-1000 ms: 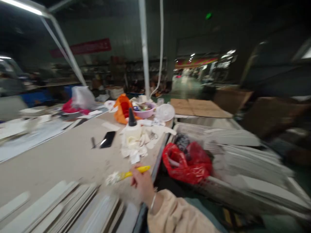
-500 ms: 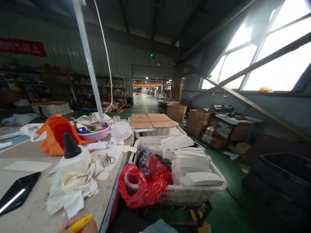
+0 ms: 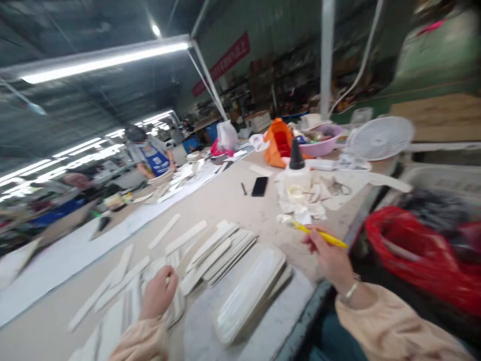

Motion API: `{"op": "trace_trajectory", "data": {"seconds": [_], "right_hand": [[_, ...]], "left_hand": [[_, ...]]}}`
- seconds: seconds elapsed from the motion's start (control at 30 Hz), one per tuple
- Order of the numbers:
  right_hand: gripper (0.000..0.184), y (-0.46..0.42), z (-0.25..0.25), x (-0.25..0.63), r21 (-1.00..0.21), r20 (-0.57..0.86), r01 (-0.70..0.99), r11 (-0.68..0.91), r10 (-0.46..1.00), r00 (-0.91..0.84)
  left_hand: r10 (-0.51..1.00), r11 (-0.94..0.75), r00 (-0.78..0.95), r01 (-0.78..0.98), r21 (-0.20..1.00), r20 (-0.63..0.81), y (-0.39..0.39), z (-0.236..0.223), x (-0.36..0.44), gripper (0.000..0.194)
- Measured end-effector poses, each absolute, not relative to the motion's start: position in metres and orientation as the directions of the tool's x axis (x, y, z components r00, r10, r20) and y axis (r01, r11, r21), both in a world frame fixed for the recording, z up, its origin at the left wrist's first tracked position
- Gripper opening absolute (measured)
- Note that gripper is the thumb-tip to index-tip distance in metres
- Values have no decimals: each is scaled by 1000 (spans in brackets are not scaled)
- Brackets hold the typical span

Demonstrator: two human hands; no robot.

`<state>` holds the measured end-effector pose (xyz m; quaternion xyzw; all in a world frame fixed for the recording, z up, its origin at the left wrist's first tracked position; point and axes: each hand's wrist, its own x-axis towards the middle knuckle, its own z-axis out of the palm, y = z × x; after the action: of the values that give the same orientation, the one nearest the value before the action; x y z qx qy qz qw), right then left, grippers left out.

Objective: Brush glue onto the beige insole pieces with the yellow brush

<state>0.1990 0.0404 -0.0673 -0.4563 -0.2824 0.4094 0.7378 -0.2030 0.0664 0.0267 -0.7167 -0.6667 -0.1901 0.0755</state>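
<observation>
My right hand (image 3: 332,260) is closed round a yellow-handled brush (image 3: 328,238), its tip pointing left, close to a white lump on the table. My left hand (image 3: 161,292) is curled into a fist over loose white strips (image 3: 122,308); whatever its fingers hold is hidden. Between my hands lies a stack of long, rounded white pieces (image 3: 250,293), the top one shiny, on a pale sheet (image 3: 199,326). Behind it more off-white strips (image 3: 221,250) are fanned in a pile. Beyond the brush stands a white bottle (image 3: 296,178) with a black cone cap, crumpled white cloth around its base.
A black phone (image 3: 259,186), an orange bag (image 3: 278,143), a lilac basin (image 3: 323,145) and a white fan (image 3: 383,138) are farther back on the table. A red plastic bag (image 3: 398,255) hangs beyond its right edge. Across the table a person in a blue apron (image 3: 158,163) stands.
The view has swung left and down to the table. Both hands now show, where only part of the hand with the yellow-handled brush was visible before.
</observation>
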Motion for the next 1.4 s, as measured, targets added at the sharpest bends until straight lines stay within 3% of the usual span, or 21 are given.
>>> {"op": "trace_trajectory", "data": {"seconds": [0.13, 0.2, 0.33, 0.5, 0.7, 0.93, 1.23, 1.4], "right_hand": [[27, 40, -70, 193, -905, 163, -280, 321, 868, 468], [24, 40, -60, 187, -903, 234, -237, 359, 872, 430], [22, 53, -40, 167, -898, 326, -217, 384, 909, 260], [31, 72, -37, 144, -926, 292, -232, 299, 954, 63], [36, 73, -44, 137, -960, 235, -164, 229, 972, -19], [28, 57, -50, 141, -939, 315, 168, 302, 947, 57], [25, 46, -60, 138, -892, 325, 346, 289, 945, 48], [26, 47, -65, 138, -855, 372, 413, 315, 926, 64]], "left_hand": [[937, -66, 11, 987, 147, 348, 25, 59, -221, 26], [945, -115, 31, 964, 240, 325, 11, 64, -204, 27], [975, -148, 31, 827, 543, 218, -17, 62, -171, 28], [996, -86, 55, 721, 687, 67, -29, 43, -150, 26], [995, -66, 103, 702, 709, -9, -18, 32, -132, 24], [999, 34, 4, 653, 756, -49, -12, 16, -128, 25], [996, 7, -63, 742, 671, 60, -23, -8, -140, 22], [961, 57, -221, 751, 657, 169, -41, -17, -155, 25]]}}
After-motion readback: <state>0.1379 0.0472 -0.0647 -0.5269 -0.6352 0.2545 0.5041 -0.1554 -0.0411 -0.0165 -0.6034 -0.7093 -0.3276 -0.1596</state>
